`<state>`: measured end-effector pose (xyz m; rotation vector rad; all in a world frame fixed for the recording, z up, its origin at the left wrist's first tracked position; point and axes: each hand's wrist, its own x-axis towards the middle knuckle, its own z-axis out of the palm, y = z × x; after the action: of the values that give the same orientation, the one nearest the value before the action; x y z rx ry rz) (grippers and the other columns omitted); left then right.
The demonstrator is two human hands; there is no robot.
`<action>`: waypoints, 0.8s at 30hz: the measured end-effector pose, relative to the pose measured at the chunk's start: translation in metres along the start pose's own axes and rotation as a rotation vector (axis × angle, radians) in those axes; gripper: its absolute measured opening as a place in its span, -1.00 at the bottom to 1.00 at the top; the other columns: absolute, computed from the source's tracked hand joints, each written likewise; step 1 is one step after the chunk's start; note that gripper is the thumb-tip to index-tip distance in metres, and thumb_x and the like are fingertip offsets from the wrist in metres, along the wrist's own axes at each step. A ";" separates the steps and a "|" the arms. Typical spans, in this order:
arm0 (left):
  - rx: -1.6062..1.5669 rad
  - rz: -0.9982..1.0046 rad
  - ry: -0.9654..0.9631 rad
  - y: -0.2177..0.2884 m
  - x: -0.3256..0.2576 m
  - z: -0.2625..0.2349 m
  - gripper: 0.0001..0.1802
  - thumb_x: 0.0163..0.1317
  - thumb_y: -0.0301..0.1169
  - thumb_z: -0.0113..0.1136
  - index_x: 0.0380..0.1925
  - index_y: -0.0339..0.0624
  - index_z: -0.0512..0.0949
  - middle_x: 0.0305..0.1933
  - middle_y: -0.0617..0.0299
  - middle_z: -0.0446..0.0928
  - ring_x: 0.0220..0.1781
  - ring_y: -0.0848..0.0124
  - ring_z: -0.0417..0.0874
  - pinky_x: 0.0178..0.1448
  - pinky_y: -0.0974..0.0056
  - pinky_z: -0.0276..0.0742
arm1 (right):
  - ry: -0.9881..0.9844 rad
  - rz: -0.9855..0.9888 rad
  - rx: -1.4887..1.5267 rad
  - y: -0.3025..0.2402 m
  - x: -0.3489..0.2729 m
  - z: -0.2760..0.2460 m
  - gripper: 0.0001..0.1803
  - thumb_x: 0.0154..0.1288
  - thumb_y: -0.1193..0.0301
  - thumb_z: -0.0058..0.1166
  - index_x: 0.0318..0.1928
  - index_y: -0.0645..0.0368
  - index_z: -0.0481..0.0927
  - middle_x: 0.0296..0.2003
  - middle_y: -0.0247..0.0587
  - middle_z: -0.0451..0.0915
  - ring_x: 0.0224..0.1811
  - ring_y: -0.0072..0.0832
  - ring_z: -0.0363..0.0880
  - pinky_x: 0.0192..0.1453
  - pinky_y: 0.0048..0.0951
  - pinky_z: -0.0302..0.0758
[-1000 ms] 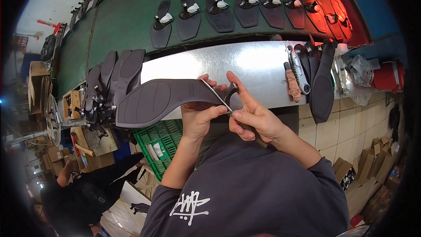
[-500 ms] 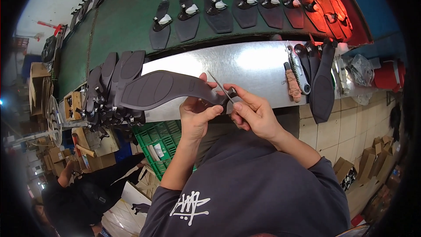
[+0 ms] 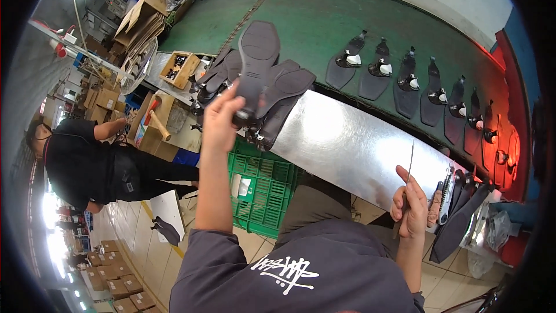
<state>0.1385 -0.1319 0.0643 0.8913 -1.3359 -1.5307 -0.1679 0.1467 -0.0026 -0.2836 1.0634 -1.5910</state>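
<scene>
My left hand (image 3: 219,120) is closed round the narrow end of a dark grey sandal sole (image 3: 259,43), whose broad end points away from me. It is held over a pile of similar soles (image 3: 288,84) with black fittings at the left end of the metal worktop (image 3: 330,136). In my right hand (image 3: 411,211), above the right part of the worktop, is a thin, slender metal tool (image 3: 411,165), upright with its tip away from me. The tool's lower part is mostly hidden by my fingers.
Beyond the worktop runs a green conveyor belt (image 3: 315,23) carrying sandals (image 3: 405,90), under red light at right. A utility knife (image 3: 446,200) lies at the worktop's right end. A green crate (image 3: 260,197) stands below. A person (image 3: 81,162) is at left.
My left hand has carried the sole left to the pile, away from my right hand. My right hand has moved right with the metal tool. The view has swung left.
</scene>
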 end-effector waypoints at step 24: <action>1.126 0.353 -0.102 -0.185 0.208 0.166 -0.53 0.16 -0.26 0.26 0.12 0.06 0.49 0.08 0.03 0.55 0.11 0.12 0.55 0.19 0.08 0.40 | 0.565 -0.500 -1.546 -0.022 0.004 -0.071 -0.54 0.14 0.58 0.11 0.10 0.11 0.57 -0.35 -0.10 0.45 -0.36 -0.15 0.48 -0.23 -0.22 0.44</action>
<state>-0.1169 -0.2659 -0.0845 1.1277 -2.3251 -0.4614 -0.2314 0.1754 -0.0275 -1.2254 2.6917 -0.8909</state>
